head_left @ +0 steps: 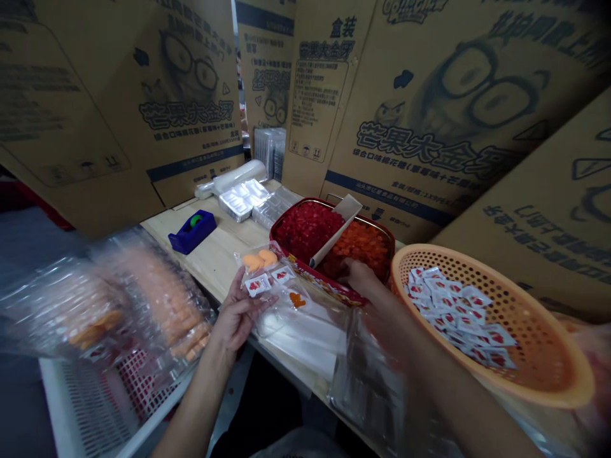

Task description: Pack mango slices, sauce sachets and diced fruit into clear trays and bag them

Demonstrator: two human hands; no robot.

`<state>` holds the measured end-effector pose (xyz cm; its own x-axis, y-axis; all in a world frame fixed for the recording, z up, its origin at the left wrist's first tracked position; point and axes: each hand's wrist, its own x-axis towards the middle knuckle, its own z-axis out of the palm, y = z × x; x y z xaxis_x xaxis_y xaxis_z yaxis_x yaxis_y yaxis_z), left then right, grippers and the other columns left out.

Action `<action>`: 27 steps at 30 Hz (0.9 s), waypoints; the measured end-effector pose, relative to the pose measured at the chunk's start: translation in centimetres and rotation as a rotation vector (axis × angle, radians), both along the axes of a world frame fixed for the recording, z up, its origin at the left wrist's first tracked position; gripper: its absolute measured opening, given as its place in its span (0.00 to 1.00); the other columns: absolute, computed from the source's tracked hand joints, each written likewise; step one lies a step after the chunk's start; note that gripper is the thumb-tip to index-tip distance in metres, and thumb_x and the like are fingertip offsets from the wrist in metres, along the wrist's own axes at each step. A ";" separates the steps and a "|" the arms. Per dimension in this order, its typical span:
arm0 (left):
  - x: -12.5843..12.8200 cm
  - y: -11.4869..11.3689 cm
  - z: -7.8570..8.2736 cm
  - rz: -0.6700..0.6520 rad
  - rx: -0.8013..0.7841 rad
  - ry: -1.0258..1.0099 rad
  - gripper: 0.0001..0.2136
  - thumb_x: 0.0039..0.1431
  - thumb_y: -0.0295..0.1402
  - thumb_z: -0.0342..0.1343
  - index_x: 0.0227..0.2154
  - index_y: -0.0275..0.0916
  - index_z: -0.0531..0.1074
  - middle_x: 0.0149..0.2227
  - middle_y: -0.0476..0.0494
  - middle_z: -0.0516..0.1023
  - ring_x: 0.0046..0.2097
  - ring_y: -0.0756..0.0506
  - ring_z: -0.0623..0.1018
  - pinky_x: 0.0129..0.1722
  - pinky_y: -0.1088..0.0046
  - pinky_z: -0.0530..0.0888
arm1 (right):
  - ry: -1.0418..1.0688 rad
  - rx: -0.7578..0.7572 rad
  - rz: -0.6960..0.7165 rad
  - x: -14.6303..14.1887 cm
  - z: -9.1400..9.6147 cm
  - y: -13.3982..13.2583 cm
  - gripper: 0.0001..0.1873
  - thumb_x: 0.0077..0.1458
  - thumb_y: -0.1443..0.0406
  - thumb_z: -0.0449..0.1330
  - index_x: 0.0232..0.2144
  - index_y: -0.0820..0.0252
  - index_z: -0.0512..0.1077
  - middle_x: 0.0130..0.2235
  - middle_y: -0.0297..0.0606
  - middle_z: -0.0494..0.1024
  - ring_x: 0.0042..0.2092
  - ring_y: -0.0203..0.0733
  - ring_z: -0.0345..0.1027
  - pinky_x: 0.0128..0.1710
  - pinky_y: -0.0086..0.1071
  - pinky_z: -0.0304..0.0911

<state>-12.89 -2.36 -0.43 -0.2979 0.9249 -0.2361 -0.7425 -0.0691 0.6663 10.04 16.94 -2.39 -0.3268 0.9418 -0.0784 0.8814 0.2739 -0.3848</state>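
Observation:
My left hand point(237, 316) is closed on the edge of a clear plastic tray point(279, 294). In that tray lie orange oval pieces point(260, 259), two small white sachets point(258, 285) with red prints, and a few small orange bits point(297, 299). My right hand point(359, 277) reaches over the near rim of a red tin point(329, 277), its fingers down among small orange pieces point(365, 245); the fingertips are hidden. Dark red pieces point(308, 230) fill the tin's other half, behind a pale upright divider point(337, 230).
At right stands an orange perforated basket point(548, 362) with many sachets point(453, 312). A white crate point(79, 407) with bagged orange pieces point(162, 299) is at left. A blue tape dispenser point(193, 232) and clear trays point(242, 198) sit on the table. Tall cartons point(429, 95) close off the back.

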 end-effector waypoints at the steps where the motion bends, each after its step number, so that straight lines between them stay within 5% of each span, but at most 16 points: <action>1: -0.1 0.0 -0.1 0.003 0.003 0.004 0.41 0.37 0.13 0.55 0.55 0.50 0.56 0.52 0.45 0.68 0.47 0.41 0.74 0.53 0.52 0.64 | 0.005 0.003 -0.005 0.1 -0.1 0.0 0.10 0.40 0.73 0.62 0.30 0.59 0.72 0.30 0.35 0.76 0.32 0.37 0.68 0.31 0.28 0.59; 7: -0.4 0.1 -0.4 0.018 0.016 -0.007 0.39 0.38 0.13 0.55 0.54 0.50 0.57 0.51 0.46 0.69 0.46 0.42 0.75 0.52 0.53 0.66 | 0.086 0.088 -0.019 1.2 0.7 -0.2 0.06 0.46 0.71 0.57 0.29 0.59 0.72 0.34 0.37 0.75 0.37 0.39 0.68 0.39 0.31 0.60; 12: -0.1 0.3 -0.5 0.006 0.039 -0.017 0.39 0.37 0.12 0.54 0.53 0.49 0.57 0.52 0.45 0.68 0.45 0.42 0.75 0.51 0.51 0.66 | 0.468 0.191 -0.013 0.8 2.8 -1.9 0.06 0.46 0.68 0.56 0.28 0.59 0.72 0.33 0.36 0.74 0.36 0.39 0.66 0.41 0.34 0.61; 17: 0.3 0.5 -0.5 0.010 0.052 -0.002 0.39 0.37 0.13 0.54 0.53 0.50 0.57 0.52 0.45 0.68 0.46 0.42 0.75 0.51 0.51 0.67 | 0.723 -0.110 0.278 -3.2 6.0 -7.5 0.08 0.46 0.63 0.59 0.31 0.58 0.72 0.32 0.35 0.73 0.33 0.37 0.65 0.34 0.30 0.61; 21: 0.6 0.6 -0.3 0.029 0.031 0.014 0.40 0.36 0.12 0.54 0.54 0.50 0.57 0.50 0.47 0.69 0.45 0.43 0.74 0.48 0.57 0.70 | 0.706 -0.150 0.511 -6.8 7.1 -11.6 0.05 0.47 0.69 0.59 0.30 0.58 0.73 0.33 0.34 0.72 0.37 0.36 0.66 0.38 0.30 0.61; 27: 0.6 0.5 -0.4 0.027 0.045 0.012 0.41 0.37 0.13 0.54 0.55 0.50 0.55 0.47 0.47 0.71 0.40 0.47 0.75 0.40 0.69 0.73 | 0.643 -0.171 0.627 -8.7 6.3 -12.1 0.08 0.48 0.74 0.58 0.30 0.58 0.74 0.35 0.35 0.73 0.39 0.37 0.66 0.42 0.32 0.60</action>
